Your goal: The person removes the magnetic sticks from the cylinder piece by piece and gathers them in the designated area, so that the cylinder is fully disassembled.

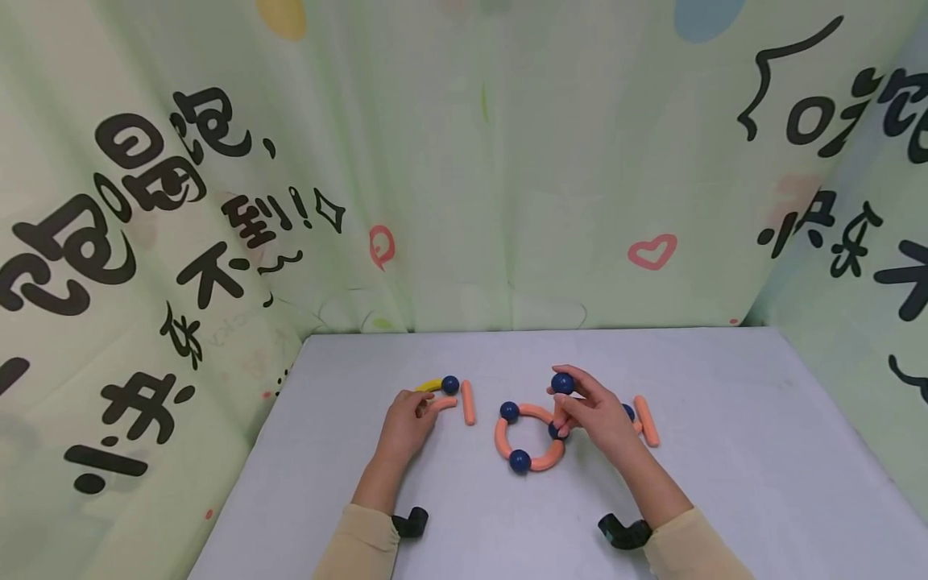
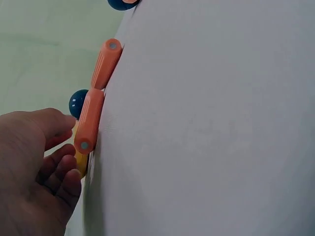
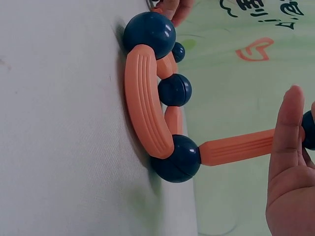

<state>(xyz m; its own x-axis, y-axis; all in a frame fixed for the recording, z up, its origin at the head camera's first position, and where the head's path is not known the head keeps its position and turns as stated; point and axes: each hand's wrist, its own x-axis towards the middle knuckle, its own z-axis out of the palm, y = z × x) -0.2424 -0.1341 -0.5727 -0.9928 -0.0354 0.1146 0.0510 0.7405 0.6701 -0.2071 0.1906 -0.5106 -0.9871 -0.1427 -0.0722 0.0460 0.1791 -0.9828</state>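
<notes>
- Three blue balls (image 1: 519, 461) and three curved orange rods make up the ring (image 1: 501, 439) lying on the bench (image 1: 696, 370), between your hands but much nearer the right one.
- From the ring's right-hand ball, the upright rod (image 3: 238, 147), a straight orange one, rises roughly vertical, its long axis across the flat plane of the ring, with the top ball (image 1: 562, 383) at its upper end.
- Your right hand (image 1: 594, 411) is clamped on that top ball, fingers and thumb around it, directly above the ring's right side.
- To the left and a little far of the ring, the curved rod (image 1: 445, 403) runs mostly left to right; your left hand (image 1: 404, 423) is at its left end, fingers bent. You cannot tell from these views whether they pinch it or only touch.
- Between that piece and the ring, the straight rod (image 1: 468, 403) points near to far.
- Just far of the curved rod, a yellow rod (image 1: 429, 386) meets another blue ball (image 1: 449, 385).
- Right of your right hand, one more straight orange rod (image 1: 647, 420) lies near to far, beside a partly hidden ball (image 1: 628, 412).
</notes>
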